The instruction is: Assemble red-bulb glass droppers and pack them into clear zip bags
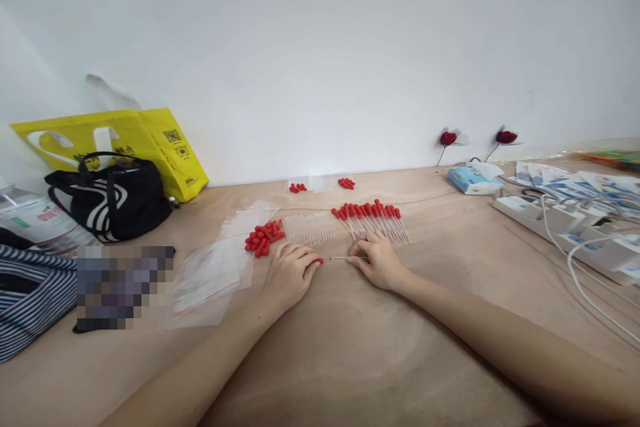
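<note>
Near the middle of the table, my left hand (291,272) pinches a small red cap (319,260). Facing it from the right, my right hand (376,260) grips a thin clear stick (340,258) whose free end points left at the cap. A small gap separates the two. Behind my left hand lies a pile of red caps (262,237). A row of bare clear sticks (309,227) is beside that pile. Past my right hand, several red-capped sticks (373,217) lie side by side.
Clear plastic bags (215,273) lie left of my left hand. More small bags (320,183) with red pieces are by the wall. A yellow bag (175,147) and a black bag (130,197) stand at left. At right are a tissue pack (473,180) and power strips (575,240) with cables.
</note>
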`<control>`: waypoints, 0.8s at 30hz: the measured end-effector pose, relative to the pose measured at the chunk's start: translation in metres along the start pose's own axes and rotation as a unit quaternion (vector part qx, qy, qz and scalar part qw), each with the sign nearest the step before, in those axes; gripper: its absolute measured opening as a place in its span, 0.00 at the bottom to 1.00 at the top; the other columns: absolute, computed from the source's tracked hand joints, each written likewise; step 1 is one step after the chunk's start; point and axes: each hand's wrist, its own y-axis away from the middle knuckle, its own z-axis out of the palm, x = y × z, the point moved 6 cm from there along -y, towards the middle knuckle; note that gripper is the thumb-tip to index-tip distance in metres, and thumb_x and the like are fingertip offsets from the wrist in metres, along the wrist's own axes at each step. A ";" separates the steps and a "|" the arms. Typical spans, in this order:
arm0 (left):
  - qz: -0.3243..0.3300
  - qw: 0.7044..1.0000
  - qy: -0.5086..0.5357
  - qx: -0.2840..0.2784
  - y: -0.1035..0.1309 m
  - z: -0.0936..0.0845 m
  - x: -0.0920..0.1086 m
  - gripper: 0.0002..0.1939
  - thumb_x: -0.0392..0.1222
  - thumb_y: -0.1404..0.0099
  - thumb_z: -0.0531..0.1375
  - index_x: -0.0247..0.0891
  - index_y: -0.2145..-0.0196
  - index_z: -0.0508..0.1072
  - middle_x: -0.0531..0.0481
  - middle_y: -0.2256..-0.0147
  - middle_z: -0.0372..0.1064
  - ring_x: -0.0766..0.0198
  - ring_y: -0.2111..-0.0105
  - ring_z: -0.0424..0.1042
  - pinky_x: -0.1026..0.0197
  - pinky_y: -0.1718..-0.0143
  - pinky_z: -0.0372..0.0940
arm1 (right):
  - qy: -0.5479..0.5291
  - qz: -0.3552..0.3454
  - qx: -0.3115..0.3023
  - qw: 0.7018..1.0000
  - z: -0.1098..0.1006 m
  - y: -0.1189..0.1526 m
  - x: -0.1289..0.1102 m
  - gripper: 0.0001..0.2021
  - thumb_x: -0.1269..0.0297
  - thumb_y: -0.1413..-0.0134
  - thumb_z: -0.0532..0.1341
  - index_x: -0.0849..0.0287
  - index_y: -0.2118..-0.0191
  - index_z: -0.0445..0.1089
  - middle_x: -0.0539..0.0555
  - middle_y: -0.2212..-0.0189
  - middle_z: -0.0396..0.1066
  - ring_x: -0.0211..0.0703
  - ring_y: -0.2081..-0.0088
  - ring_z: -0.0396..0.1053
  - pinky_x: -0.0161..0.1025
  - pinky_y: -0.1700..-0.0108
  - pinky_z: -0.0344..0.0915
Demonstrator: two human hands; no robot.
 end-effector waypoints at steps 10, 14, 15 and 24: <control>-0.003 0.999 0.041 0.011 -0.001 -0.004 0.009 0.08 0.38 0.36 0.49 0.40 0.66 0.67 0.54 0.66 0.71 0.65 0.63 0.68 0.50 0.47 0.44 | 0.016 -0.005 0.014 1.000 -0.005 0.006 -0.017 0.07 0.65 0.45 0.52 0.58 0.70 0.65 0.51 0.72 0.69 0.41 0.64 0.61 0.43 0.57 0.43; -0.007 0.999 0.050 0.013 0.001 -0.004 0.009 0.08 0.38 0.36 0.48 0.39 0.65 0.66 0.53 0.66 0.71 0.65 0.63 0.69 0.50 0.47 0.45 | 0.019 -0.023 0.018 0.999 -0.006 0.007 -0.024 0.07 0.65 0.45 0.52 0.58 0.70 0.65 0.50 0.73 0.70 0.39 0.66 0.61 0.43 0.55 0.41; -0.011 0.998 0.053 0.014 0.001 -0.004 0.009 0.08 0.38 0.36 0.48 0.39 0.65 0.66 0.53 0.66 0.71 0.65 0.63 0.69 0.50 0.47 0.45 | 0.018 -0.032 0.020 0.999 -0.007 0.008 -0.026 0.07 0.65 0.45 0.52 0.58 0.70 0.66 0.50 0.73 0.70 0.39 0.66 0.61 0.43 0.55 0.41; -0.022 0.997 0.079 0.009 0.001 -0.001 0.005 0.10 0.40 0.37 0.49 0.39 0.66 0.70 0.51 0.70 0.71 0.63 0.66 0.68 0.51 0.55 0.53 | 0.032 -0.127 0.031 0.991 -0.005 0.012 -0.035 0.09 0.66 0.46 0.52 0.57 0.68 0.69 0.51 0.74 0.70 0.39 0.66 0.59 0.43 0.55 0.41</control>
